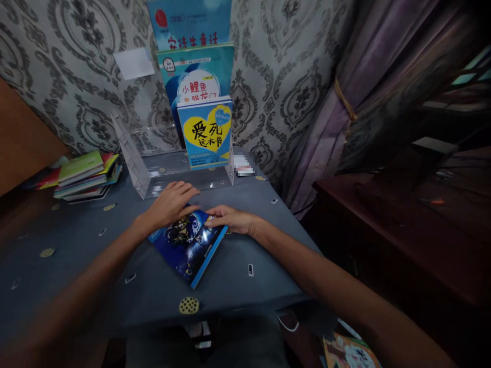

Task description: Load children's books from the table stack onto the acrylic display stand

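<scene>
Lying flat one upon another, the books in the stack [86, 176] at my left seem to need no prop. Beyond it stands the clear rack [132, 166], likely steadied by its broad side. Near its front, my left hand [171, 202] is unclenched, fingers stretched over the far edge of the blue book [187, 250], perhaps to steady it; how firmly it touches, I cannot tell. The blue book lies askew on the surface [153, 294], glossy cover upward. Behind it, upright books [209, 134] at the rack's right end overlap in steps, probably so each title shows. My right hand [232, 220] pinches the blue book's right side, thumb on top, a grip that should stop it sliding. As for the surface, it is grey-blue, with fruit prints [189, 305] and label prints [250, 270]. Around it, a paper [134, 63] hangs on the patterned wall [268, 61]; then come a purple curtain [326, 122] gathered by a tie [345, 102], an orange book [351, 353] low down, and a dark red cabinet [383, 235].
</scene>
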Tool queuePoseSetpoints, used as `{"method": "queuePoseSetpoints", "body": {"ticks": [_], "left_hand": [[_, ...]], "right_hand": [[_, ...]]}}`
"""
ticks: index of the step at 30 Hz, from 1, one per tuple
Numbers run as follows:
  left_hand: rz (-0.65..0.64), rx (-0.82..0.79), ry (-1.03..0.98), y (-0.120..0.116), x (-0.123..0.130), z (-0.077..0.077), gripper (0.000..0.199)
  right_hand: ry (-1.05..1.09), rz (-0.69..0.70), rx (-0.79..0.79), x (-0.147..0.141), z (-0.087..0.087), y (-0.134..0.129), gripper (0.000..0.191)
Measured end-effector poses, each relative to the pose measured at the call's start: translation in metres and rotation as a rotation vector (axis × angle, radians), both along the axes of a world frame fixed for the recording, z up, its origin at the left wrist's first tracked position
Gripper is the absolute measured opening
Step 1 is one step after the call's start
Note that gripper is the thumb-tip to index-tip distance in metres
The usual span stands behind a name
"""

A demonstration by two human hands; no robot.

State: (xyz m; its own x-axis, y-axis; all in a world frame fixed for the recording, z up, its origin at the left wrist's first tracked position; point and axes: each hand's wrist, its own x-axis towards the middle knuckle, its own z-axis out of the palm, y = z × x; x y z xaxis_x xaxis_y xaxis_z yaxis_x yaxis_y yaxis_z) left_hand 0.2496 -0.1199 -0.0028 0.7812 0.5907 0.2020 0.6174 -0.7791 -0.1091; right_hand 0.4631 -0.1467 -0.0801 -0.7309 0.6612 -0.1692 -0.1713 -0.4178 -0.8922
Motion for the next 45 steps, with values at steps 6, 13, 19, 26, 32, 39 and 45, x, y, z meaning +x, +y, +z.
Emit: {"method": "queuePoseSetpoints", "body": {"ticks": [6,13,19,26,32,39,45], "left_hand": [[0.691,-0.091,-0.062,-0.054,-0.059,-0.023,0.041],[0.641,-0.289,-0.215,-0.063,-0.083,-0.046,0.043],[0.554,-0.189,-0.172,-0.046,-0.075,-0.056,0.041],[0.564,-0.118,-0.115,-0.044,-0.063,-0.065,0.041],[0.557,-0.082,-0.113,-0.046,-0.066,-0.069,0.040],[0.577,-0.098,-0.081,-0.047,-0.065,-0.064,0.045],[0.601,-0.140,-0.065,-0.048,-0.063,-0.062,0.045]], "right_hand": [[0.019,-0.082,0.005,-0.003,-0.004,0.002,0.041],[-0.092,0.016,0.191,-0.017,0.002,-0.013,0.043],[-0.590,0.068,0.537,-0.009,0.015,-0.015,0.043],[-0.795,-0.334,1.104,-0.033,0.020,-0.009,0.018],[-0.702,-0.039,1.394,-0.091,-0.001,0.008,0.046],[-0.765,-0.097,1.288,-0.078,-0.016,0.031,0.051],[-0.739,-0.212,1.192,-0.028,-0.024,0.039,0.043]]}}
